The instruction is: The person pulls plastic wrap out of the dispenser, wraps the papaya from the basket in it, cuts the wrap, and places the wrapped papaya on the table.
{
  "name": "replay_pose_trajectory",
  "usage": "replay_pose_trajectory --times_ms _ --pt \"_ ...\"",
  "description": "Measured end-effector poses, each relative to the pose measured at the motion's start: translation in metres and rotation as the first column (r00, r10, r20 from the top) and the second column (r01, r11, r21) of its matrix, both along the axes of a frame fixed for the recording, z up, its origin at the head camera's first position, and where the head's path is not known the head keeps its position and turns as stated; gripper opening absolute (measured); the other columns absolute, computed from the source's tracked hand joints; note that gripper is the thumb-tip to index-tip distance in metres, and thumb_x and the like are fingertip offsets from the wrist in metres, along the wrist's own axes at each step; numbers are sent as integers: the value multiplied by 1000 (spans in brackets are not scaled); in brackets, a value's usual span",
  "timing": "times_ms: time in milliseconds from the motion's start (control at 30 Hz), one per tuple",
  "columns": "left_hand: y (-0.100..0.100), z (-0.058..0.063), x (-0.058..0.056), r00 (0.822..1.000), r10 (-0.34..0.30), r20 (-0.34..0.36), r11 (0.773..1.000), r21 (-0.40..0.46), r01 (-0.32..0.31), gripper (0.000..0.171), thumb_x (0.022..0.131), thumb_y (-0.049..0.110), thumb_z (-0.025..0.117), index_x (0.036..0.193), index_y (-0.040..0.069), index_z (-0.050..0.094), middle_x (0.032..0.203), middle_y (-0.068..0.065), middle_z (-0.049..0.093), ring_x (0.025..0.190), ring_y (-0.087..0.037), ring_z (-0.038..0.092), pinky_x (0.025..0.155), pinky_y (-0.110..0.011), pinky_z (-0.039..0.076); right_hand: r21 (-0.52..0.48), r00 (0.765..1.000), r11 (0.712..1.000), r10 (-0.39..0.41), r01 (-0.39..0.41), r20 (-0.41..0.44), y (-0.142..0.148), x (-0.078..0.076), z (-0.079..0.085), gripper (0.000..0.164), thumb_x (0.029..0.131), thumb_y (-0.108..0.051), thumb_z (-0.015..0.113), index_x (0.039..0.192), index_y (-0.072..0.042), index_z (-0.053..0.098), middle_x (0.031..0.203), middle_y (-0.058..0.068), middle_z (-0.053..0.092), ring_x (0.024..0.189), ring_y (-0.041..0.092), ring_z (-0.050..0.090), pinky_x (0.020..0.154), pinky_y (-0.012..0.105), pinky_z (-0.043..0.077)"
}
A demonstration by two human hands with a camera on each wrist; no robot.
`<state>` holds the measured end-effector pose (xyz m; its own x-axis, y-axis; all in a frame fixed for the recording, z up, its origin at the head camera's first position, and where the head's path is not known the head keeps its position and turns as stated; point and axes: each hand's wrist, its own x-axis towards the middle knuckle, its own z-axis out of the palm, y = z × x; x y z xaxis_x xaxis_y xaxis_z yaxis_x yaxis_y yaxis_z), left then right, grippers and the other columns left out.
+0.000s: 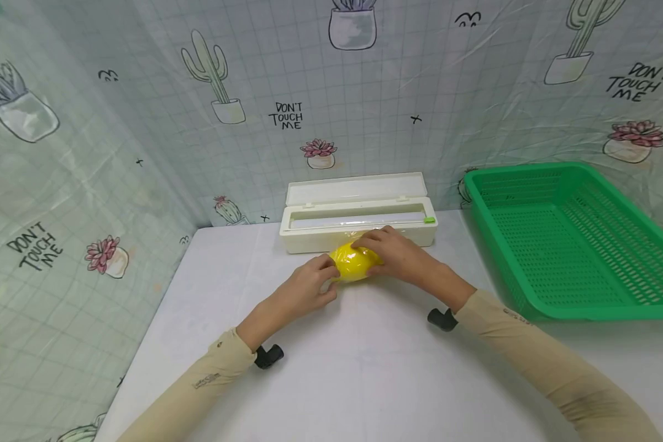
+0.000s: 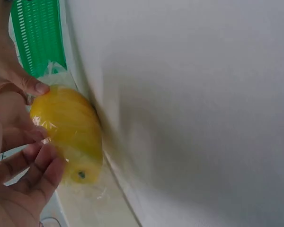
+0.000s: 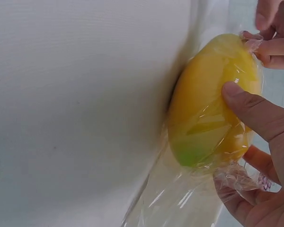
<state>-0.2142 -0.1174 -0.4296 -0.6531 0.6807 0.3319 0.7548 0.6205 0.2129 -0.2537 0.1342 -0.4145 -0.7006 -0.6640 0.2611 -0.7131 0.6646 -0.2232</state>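
Note:
A yellow mango [image 1: 352,263] with a greenish patch, covered in clear plastic wrap [image 3: 180,194], lies on the white table against the front of a wrap dispenser [image 1: 304,240]. My right hand [image 1: 400,256] grips it from the right; the thumb [image 3: 236,94] presses on its side, and the fingers curl at its end beside bunched film. My left hand [image 1: 307,285] is at the mango's other end, where its fingertips [image 3: 274,47] pinch a gathered bit of wrap. Film stretches between the mango and the dispenser in the right wrist view.
The dispenser's white lid [image 1: 359,187] stands raised behind it, and a small green slider [image 1: 429,220] sits at its right end. A green basket [image 1: 530,310] is at the right. Printed cloth [image 1: 376,147] hangs behind the white table [image 1: 353,368].

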Motion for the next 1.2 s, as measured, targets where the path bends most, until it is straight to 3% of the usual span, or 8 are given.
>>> replay_pose_trajectory --times_ms 200,633,833,933,1000,1067,1133,1200 --pt "-3 3 -3 1000 25 13 999 40 -26 17 89 -4 69 104 0 76 110 -10 65 91 -21 68 79 -24 60 8 1000 1000 -20 20 -5 1 -1 1 61 79 -28 89 132 -11 65 134 10 64 113 32 56 100 43 51" --pt "4 7 -16 992 114 47 993 19 -115 8 87 5 79 90 8 73 105 -4 60 81 -14 68 70 -17 56 13 1000 1000 -27 27 -5 -2 3 2 59 81 -28 87 134 -11 66 134 9 64 115 33 55 101 43 51" --pt "10 10 -18 973 224 57 975 -24 -223 40 78 15 91 98 8 57 97 -3 51 86 -17 52 74 -23 51 24 1000 999 -28 28 -15 -3 7 -1 54 81 -27 87 130 -13 69 131 9 63 118 32 55 103 42 51" --pt "12 13 -20 965 259 47 966 -40 -257 60 72 21 95 113 5 55 107 -7 54 99 -23 51 87 -30 52 29 999 999 -19 20 -45 -2 11 -1 53 80 -26 89 128 -14 71 130 8 63 120 31 54 106 42 50" --pt "14 15 -22 964 245 99 969 -38 -242 77 70 22 96 130 3 51 124 -11 55 115 -28 52 102 -35 50 27 999 1000 4 -3 -50 1 13 0 52 80 -25 89 127 -14 71 131 8 63 122 32 53 107 44 49" --pt "14 14 -25 959 204 199 979 -25 -203 91 72 19 95 145 3 44 143 -13 50 129 -30 49 113 -39 44 14 998 999 51 -51 -29 6 14 2 51 83 -25 87 129 -15 70 134 7 63 126 32 52 109 46 47" --pt "14 12 -27 948 153 278 988 -16 -155 99 74 16 93 154 6 37 154 -12 43 139 -30 44 117 -41 38 -23 996 996 84 -84 -7 15 15 6 50 86 -24 84 133 -14 68 136 7 63 128 33 51 110 50 45" --pt "12 9 -27 946 103 308 994 -10 -105 99 75 13 92 156 8 36 157 -11 41 142 -29 43 118 -42 38 -80 997 994 76 -76 -5 28 14 11 50 90 -20 79 137 -12 64 138 9 62 129 34 51 110 53 44"
